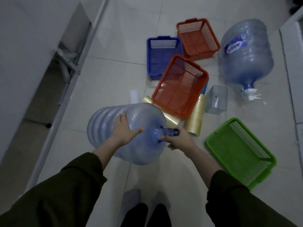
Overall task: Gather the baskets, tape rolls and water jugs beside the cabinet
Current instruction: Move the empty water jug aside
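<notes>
Two water jugs are seen on the floor. The near jug (131, 133) is lying on its side and is held by both hands. The left hand (124, 128) is laid flat and open on its round shoulder. The right hand (177, 139) is wrapped around its neck. The far jug (246, 58) is lying alone near the right wall.

Four baskets are counted: one blue basket (164, 56), two orange ones (198, 38) (179, 86), one green basket (241, 151). Several yellow tape rolls (196, 117) are tucked under the near orange basket. Bare floor (114, 76) is left open by the cabinet (24, 63) on the left.
</notes>
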